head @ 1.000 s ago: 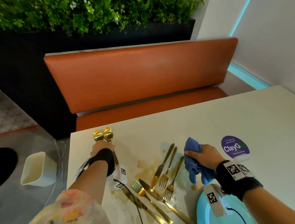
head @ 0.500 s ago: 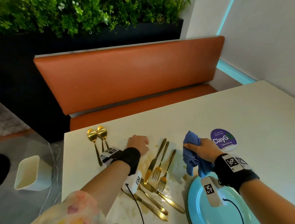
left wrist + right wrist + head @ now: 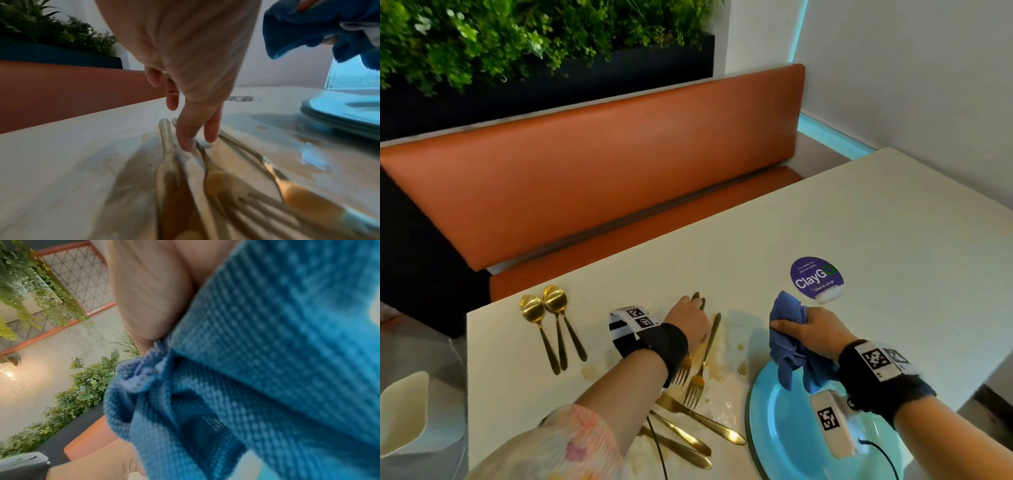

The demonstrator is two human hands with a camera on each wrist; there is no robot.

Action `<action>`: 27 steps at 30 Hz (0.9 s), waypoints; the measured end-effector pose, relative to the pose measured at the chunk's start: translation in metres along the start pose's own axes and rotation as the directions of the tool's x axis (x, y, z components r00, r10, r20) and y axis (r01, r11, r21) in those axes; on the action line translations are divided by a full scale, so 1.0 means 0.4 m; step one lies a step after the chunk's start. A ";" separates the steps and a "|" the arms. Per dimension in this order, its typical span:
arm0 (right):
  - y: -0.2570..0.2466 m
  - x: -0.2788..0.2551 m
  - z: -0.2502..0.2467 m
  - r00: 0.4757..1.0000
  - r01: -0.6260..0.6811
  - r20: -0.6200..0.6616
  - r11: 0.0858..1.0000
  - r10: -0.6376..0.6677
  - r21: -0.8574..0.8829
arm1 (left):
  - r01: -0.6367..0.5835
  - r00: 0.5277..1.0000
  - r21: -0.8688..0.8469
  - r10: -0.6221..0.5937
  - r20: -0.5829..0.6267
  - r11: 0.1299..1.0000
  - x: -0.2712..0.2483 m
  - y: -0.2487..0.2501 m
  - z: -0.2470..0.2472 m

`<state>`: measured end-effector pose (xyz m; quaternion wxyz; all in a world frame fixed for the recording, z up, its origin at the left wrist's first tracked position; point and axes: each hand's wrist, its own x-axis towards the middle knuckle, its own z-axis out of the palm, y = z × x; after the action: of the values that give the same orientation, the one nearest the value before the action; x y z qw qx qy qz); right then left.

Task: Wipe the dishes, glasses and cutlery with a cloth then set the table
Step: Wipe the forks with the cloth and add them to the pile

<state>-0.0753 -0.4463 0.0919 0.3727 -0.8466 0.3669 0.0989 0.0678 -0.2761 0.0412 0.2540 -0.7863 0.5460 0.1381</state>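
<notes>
My left hand (image 3: 690, 320) reaches over the handles of a gold knife (image 3: 695, 296) and two gold forks (image 3: 700, 371). Its straight fingertips (image 3: 186, 142) touch a fork handle (image 3: 202, 154) and hold nothing. Two gold spoons (image 3: 544, 310) lie side by side near the table's left corner. More gold knives (image 3: 688, 435) lie crossed by my left forearm. My right hand (image 3: 813, 330) grips a bunched blue cloth (image 3: 787, 346) (image 3: 246, 369) above the far rim of a light blue plate (image 3: 791, 445) (image 3: 339, 116).
Brown wet stains (image 3: 722, 387) mark the white table (image 3: 859, 222) around the cutlery. A purple round sticker (image 3: 815, 277) lies beyond the cloth. An orange bench (image 3: 619, 164) runs along the far side. A white bin (image 3: 404, 411) stands on the floor at left.
My left hand let go of the two spoons at the left corner and moved right onto the knife and fork handles. The right hand keeps its hold on the cloth.
</notes>
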 end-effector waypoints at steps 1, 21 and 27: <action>0.004 -0.001 0.000 1.000 -0.004 -0.003 1.000 0.004 0.003 | -0.011 1.000 0.036 0.012 -0.012 0.999 -0.002 0.001 -0.002; 0.055 0.004 -0.020 0.992 -0.098 0.099 0.978 0.081 0.183 | -0.106 0.991 -0.326 0.073 -0.112 0.940 -0.028 -0.053 -0.021; 0.028 -0.004 0.009 0.974 -0.096 0.223 0.952 0.030 0.292 | 0.035 0.967 -0.894 -0.240 -0.082 0.446 -0.083 -0.035 -0.068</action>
<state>-0.0839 -0.4477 0.0839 0.5314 -0.7520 0.3621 0.1451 0.0671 -0.2610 0.0837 -0.2369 -0.8542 0.3504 0.3025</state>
